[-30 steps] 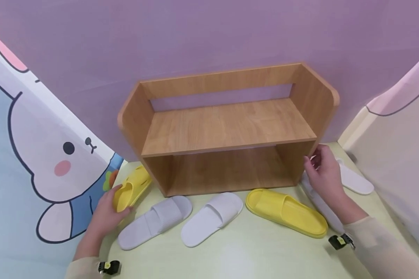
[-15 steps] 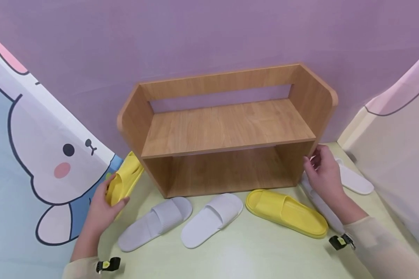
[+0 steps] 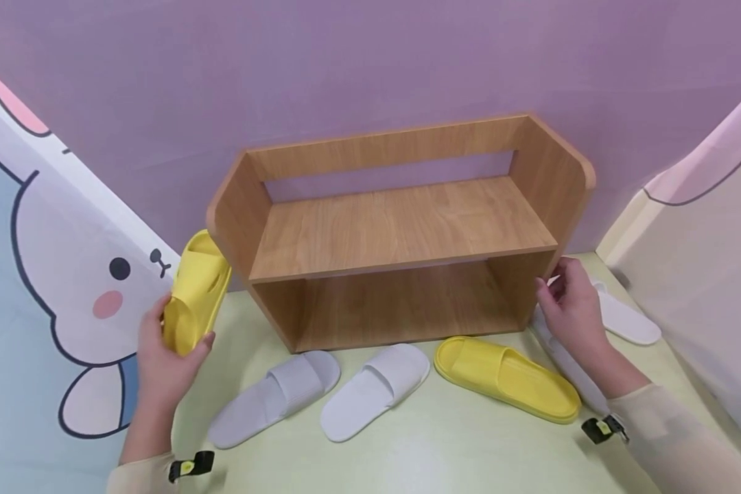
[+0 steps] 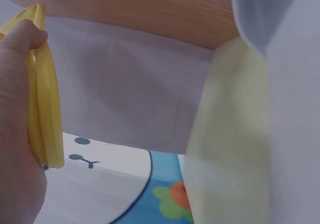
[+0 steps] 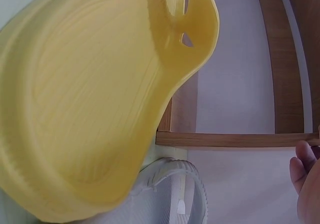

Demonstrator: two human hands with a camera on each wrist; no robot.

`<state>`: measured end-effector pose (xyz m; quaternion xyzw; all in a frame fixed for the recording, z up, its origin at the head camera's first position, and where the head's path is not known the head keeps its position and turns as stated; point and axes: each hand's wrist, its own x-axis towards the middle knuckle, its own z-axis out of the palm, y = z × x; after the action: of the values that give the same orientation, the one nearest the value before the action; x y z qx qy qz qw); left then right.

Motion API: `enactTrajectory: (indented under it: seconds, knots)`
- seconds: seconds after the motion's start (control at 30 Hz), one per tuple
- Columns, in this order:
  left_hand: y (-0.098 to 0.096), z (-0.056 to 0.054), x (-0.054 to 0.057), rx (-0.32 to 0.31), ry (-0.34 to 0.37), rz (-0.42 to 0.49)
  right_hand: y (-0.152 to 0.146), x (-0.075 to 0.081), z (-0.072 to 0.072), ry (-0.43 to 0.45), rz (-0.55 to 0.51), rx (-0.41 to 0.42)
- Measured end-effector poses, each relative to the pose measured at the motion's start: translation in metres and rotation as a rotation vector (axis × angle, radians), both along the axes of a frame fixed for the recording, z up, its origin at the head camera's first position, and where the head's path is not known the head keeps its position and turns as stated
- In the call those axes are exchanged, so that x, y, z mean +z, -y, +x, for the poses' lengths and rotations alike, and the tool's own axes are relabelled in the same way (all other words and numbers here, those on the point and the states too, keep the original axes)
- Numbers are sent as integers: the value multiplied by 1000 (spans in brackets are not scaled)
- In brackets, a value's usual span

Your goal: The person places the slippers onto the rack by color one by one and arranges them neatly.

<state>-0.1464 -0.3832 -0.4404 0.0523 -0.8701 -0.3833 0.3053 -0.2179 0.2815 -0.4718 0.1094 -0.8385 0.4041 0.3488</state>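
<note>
My left hand holds a yellow slipper off the floor, left of the wooden shelf. The slipper's toe points up, near the shelf's left side panel. In the left wrist view, the thumb lies against the yellow slipper; the other fingers are mostly hidden. My right hand grips the front edge of the shelf's right side panel, low down. Its fingertips meet that wooden panel in the right wrist view. The shelf's two levels hold nothing.
Before the shelf lie a grey slipper, a white slipper and another yellow slipper. A pale slipper sits partly under the right arm, and a white slipper lies beyond it. A purple wall stands behind.
My left hand has lifted the yellow slipper from the floor, up and to the left, tilting it more upright. The right hand stays on the shelf.
</note>
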Motion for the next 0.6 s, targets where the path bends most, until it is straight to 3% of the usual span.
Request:
enactTrajectory:
  seconds: [0.37, 0.6]
  knots:
    - [-7, 7, 33, 13, -63, 114, 1, 1, 1, 5, 13, 2]
    - [-13, 9, 44, -49, -140, 131, 0, 0, 1, -3, 16, -3]
